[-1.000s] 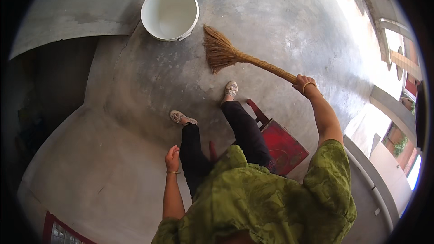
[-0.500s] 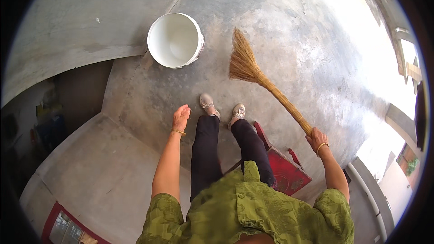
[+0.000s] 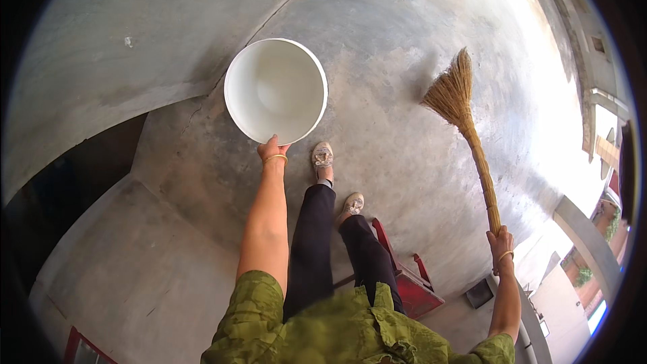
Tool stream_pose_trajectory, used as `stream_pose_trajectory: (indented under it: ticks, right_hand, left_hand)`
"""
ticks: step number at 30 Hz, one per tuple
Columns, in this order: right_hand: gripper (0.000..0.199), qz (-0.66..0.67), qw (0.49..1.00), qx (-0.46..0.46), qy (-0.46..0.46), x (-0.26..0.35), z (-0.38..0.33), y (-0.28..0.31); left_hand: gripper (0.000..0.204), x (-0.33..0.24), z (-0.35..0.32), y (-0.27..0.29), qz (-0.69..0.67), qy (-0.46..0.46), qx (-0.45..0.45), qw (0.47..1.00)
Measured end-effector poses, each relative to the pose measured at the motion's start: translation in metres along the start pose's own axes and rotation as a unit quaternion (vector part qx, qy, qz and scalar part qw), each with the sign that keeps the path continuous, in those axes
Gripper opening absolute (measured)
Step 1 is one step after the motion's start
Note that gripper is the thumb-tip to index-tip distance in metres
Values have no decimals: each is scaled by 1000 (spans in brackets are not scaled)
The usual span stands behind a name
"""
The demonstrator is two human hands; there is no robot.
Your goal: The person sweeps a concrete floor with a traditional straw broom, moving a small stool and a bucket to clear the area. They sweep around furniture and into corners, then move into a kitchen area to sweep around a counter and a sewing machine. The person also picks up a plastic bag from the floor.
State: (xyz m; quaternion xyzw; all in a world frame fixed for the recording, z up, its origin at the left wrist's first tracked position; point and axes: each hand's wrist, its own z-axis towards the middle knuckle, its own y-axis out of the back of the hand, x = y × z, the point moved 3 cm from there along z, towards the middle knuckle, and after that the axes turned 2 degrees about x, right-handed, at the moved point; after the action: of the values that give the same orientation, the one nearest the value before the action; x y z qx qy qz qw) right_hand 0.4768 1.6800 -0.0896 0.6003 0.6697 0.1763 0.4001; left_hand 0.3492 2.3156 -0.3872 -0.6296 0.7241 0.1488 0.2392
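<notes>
A white bucket [image 3: 296,118] with its mouth facing up is ahead of my feet, near the wall on the left. My left hand [image 3: 273,149] grips its near rim, the thumb over the edge and the fingers partly hidden. Whether the bucket touches the floor I cannot tell. On the right, a straw broom [image 3: 482,162] points away from me, with its bristles at the far end, seemingly off the floor beside a shadow. My right hand [image 3: 500,246] is wrapped round the end of its handle.
Behind my right leg stands a red chair [image 3: 411,290] with curved arms. A bare wall [image 3: 135,27] runs along the left, with a dark opening [image 3: 60,168] below it. A dark boxy object [image 3: 480,293] sits by a pipe at the lower right. Concrete floor [image 3: 377,162] surrounds my feet.
My left hand has reached forward from beside my leg and taken hold of the bucket's rim. The broom has swung right in my right hand. My left foot has stepped forward.
</notes>
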Motion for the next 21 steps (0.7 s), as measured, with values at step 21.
stream_pose_trajectory:
  ticks: [21]
  right_hand:
    - [43, -113, 812, 200, 537, 506, 33, 1]
  left_hand:
    - [44, -38, -236, 280, 37, -34, -202, 978]
